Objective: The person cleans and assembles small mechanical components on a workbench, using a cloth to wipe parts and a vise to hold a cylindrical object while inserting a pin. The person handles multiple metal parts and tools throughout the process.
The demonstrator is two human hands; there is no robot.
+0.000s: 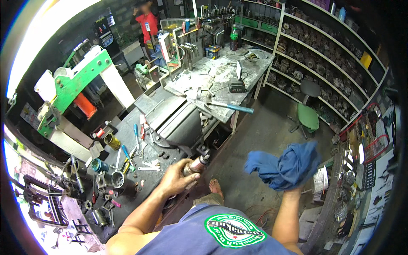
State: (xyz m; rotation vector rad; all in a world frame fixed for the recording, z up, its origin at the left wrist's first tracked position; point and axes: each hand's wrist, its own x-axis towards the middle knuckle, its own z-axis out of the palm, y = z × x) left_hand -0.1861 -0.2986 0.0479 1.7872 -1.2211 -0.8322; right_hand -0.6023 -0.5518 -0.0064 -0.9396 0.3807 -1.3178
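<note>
A cluttered repair workshop for mechanical parts.

A heavy bench vise (178, 121) is mounted on a grimy metal workbench (127, 140), over which screwdrivers, wrenches and small metal parts are scattered. A green and white press (78, 83) is seen at the left. A second worktable (221, 74) is covered with hand tools, among them a hammer with a blue handle (231, 106). The right-hand wall is lined with shelves (323, 55) packed with dark, worn machine components. A green stool (307, 115) is placed on the stained concrete floor (259, 140).
</note>
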